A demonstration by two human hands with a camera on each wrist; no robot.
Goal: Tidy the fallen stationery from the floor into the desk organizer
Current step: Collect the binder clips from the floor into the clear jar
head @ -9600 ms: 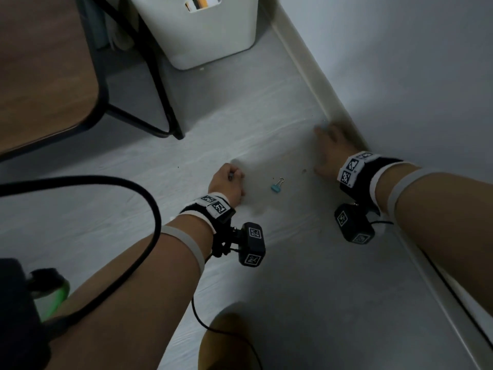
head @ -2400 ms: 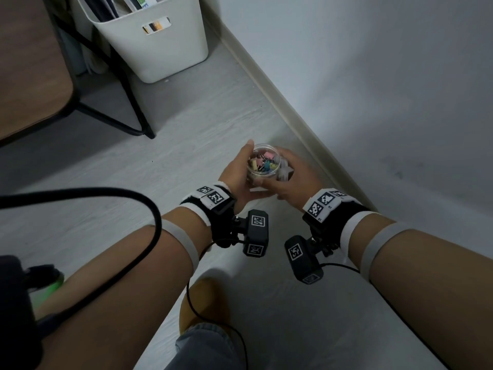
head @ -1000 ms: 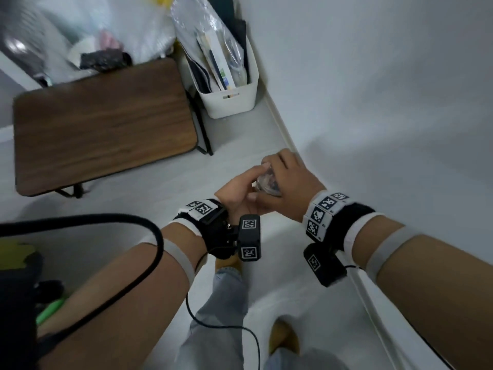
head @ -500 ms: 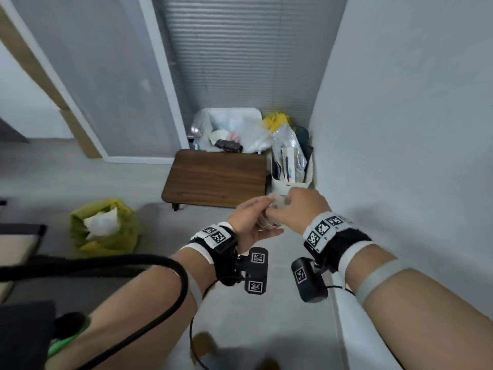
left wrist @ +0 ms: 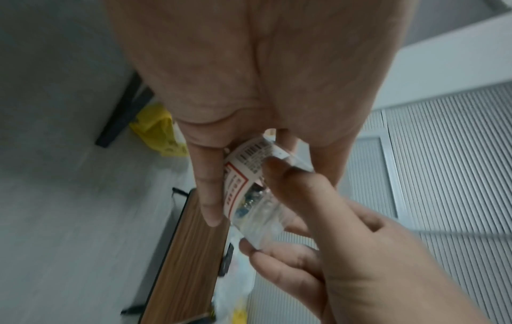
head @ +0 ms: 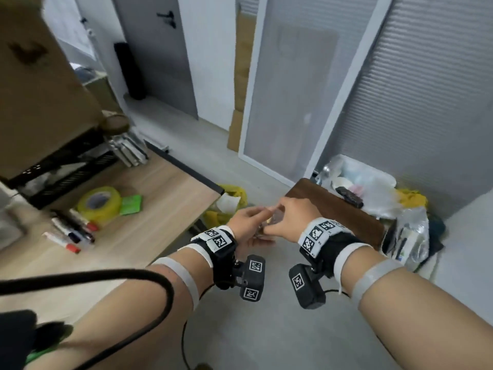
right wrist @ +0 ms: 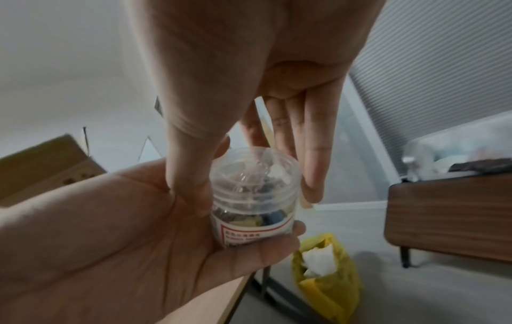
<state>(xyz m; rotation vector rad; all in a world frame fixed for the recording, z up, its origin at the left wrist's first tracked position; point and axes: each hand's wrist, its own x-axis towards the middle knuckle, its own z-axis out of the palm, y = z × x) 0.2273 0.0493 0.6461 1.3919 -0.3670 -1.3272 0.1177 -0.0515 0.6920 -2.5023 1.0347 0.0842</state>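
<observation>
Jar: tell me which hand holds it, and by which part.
Both hold the jar. The left hand cradles its labelled lower body in palm and fingers; the right hand grips the clear lid end between thumb and fingers.

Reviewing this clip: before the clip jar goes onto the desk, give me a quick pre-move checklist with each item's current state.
1. Clear jar supported: ok, cradled in the left hand.
2. Right hand on the lid: ok, thumb and fingers around it.
3. Lid fully seated: cannot tell.
4. Clips inside the jar: ok, coloured pieces show through the wall.
5. Free spot on the desk: ok, bare wood beside the yellow tape roll.
6. Desk organizer located: cannot tell.
</observation>
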